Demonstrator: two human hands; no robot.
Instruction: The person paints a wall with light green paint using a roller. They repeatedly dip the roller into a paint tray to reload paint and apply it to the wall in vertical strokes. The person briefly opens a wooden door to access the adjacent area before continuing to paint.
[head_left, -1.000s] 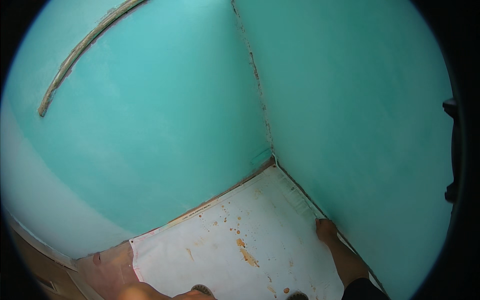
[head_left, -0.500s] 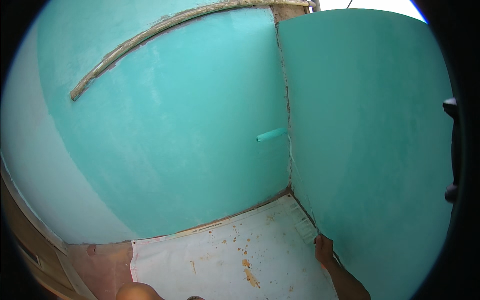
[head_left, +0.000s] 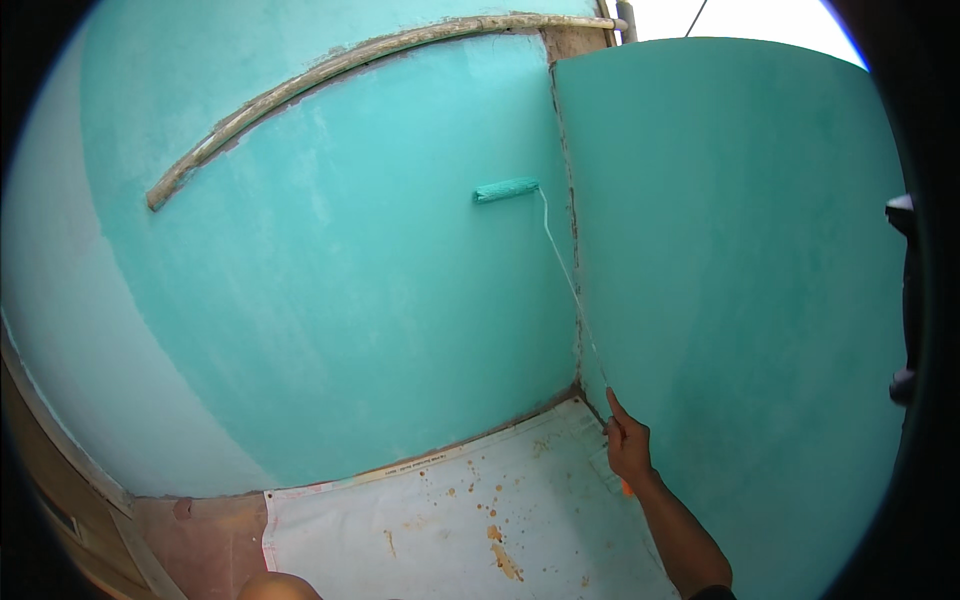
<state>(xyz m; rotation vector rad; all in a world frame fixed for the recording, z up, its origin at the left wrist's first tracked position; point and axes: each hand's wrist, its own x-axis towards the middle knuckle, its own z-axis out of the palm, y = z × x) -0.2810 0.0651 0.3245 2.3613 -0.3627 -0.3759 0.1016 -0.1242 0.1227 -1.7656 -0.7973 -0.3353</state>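
Observation:
At the lower right, my right hand is closed round the handle of a paint roller, its index finger stretched along the thin metal rod. An orange bit of the handle shows below the fist. The roller's sleeve, coated in turquoise paint, lies level against the turquoise wall, just left of the corner. My left hand is out of the picture.
A side wall meets the painted wall at a rough, cracked corner. Overhead runs a wooden pole. A white sheet with brown stains covers the floor, and a bare knee shows at the lower edge. Brown woodwork stands far left.
The roller has gone up the wall and a little left, away from the corner. My right hand has risen with it, and more of the forearm shows.

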